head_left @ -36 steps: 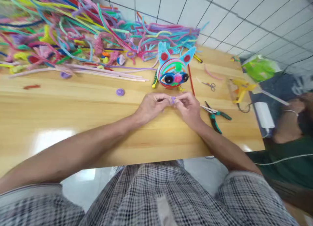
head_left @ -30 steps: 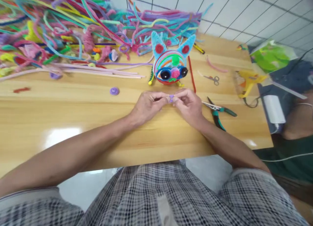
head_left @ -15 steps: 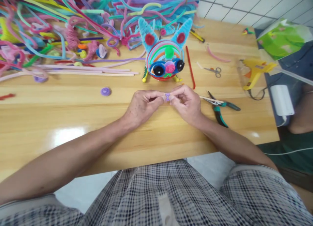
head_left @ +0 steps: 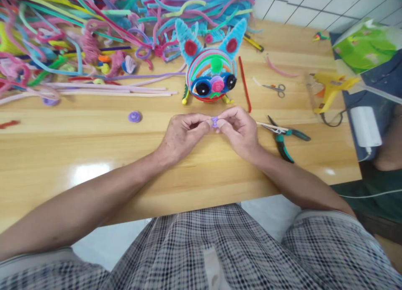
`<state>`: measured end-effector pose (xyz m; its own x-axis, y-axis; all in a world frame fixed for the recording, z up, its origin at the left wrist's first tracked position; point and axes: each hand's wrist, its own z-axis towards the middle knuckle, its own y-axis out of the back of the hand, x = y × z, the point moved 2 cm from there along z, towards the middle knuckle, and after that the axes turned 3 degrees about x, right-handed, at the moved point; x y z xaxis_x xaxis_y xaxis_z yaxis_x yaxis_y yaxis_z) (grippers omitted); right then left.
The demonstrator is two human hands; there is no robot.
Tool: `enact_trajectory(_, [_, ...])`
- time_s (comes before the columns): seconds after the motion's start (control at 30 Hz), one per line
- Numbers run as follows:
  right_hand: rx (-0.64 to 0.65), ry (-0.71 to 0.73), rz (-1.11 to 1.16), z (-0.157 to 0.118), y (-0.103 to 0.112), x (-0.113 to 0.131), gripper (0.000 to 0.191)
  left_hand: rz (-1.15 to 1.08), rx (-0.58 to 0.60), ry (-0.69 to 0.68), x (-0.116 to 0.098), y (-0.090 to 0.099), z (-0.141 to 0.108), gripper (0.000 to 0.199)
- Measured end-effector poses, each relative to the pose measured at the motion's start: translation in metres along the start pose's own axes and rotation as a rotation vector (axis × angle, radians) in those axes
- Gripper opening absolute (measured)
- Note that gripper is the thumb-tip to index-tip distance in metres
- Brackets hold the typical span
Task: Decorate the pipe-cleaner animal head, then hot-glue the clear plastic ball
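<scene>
Between my two hands, just above the wooden table, is a small purple coil of pipe cleaner (head_left: 215, 121), partly covered by fingertips. My left hand (head_left: 186, 135) pinches its left side with thumb and forefinger. On its other side my right hand (head_left: 238, 130) pinches it the same way. Just beyond my hands stands a striped pipe-cleaner animal (head_left: 210, 68) with blue ears, black eyes and a pink nose. A second purple coil (head_left: 135, 116) lies flat on the table to the left.
Pliers (head_left: 279, 133) lie right of my right hand, small scissors (head_left: 276, 89) behind them. A yellow glue gun (head_left: 333, 87) rests near the right edge. A red pipe cleaner (head_left: 244, 83) lies beside the animal. Loose pipe cleaners (head_left: 103, 26) heap up at the back left.
Both hands stay in nearly the same place. The purple coil between the fingertips has turned slightly, and a bit more of it shows.
</scene>
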<state>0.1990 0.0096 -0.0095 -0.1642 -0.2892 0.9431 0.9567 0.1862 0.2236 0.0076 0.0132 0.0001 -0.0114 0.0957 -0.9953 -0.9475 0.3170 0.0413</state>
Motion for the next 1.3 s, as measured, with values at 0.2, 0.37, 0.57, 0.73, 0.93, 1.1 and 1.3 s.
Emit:
enact_trajectory(0.2, [0.042, -0.115, -0.017, 0.002, 0.001, 0.01, 0.043, 0.024, -0.007, -0.026, 0.0, 0.0, -0.001, 0.026])
enact_trajectory(0.37, [0.03, -0.042, -0.122, 0.002, 0.002, 0.009, 0.046, 0.029, 0.033, -0.008, -0.003, 0.0, -0.001, 0.026])
enact_trajectory(0.57, [0.015, 0.105, -0.25, 0.003, 0.004, 0.01, 0.037, -0.008, 0.05, 0.056, -0.002, 0.002, 0.001, 0.023])
enact_trajectory(0.73, [0.017, 0.173, -0.287, 0.003, 0.004, 0.012, 0.027, -0.035, 0.057, 0.065, 0.0, 0.003, 0.001, 0.024])
enact_trajectory(0.93, [0.011, 0.167, -0.268, 0.001, 0.004, 0.011, 0.022, 0.013, 0.064, 0.012, -0.002, 0.002, -0.001, 0.026])
enact_trajectory(1.1, [0.026, 0.133, -0.3, 0.0, 0.005, 0.013, 0.028, 0.037, 0.064, -0.009, -0.005, 0.001, -0.004, 0.027])
enact_trajectory(1.3, [0.035, 0.16, -0.282, 0.001, 0.005, 0.014, 0.028, -0.004, 0.064, -0.008, -0.008, 0.0, -0.005, 0.026])
